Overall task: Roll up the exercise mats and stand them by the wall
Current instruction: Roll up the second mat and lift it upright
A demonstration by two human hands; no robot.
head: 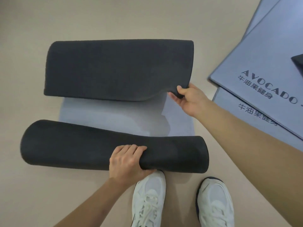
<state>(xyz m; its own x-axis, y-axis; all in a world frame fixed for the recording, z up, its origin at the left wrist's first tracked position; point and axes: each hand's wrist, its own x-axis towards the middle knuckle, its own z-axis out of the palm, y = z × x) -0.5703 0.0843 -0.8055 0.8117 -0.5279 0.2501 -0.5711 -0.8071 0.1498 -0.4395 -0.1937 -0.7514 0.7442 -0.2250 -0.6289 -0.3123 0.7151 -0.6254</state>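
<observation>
A beige floor [98,18] is seen from above, and most of its middle is taken up by one exercise mat [114,118], dark on the underside and pale grey-blue on the upper face. The mat's far end [118,69] is folded back toward the person, so that a broad dark flap lies over the pale face, with its near right corner lifted off it. The near part of the mat is wound into a thick dark roll [73,145], which lies crosswise just in front of the feet; a band of pale mat is left uncovered between roll and flap. To the right, flat mats [265,51] of the same pale colour are laid overlapping on the floor, apart from the rolled one, and dark lettering [268,86] reading "AVOCADO" is printed on the top one above a line of Chinese characters. The roll is gripped by the left hand [127,161], with the fingers curled over its top near the middle. The lifted corner of the flap is pinched by the right hand [188,99] between thumb and fingers. A white left shoe [149,199] is set against the roll, and a white right shoe [214,203] is placed just short of it. The corner of a dark object [299,63] is seen on the flat mats at the right edge; what it is cannot be told.
</observation>
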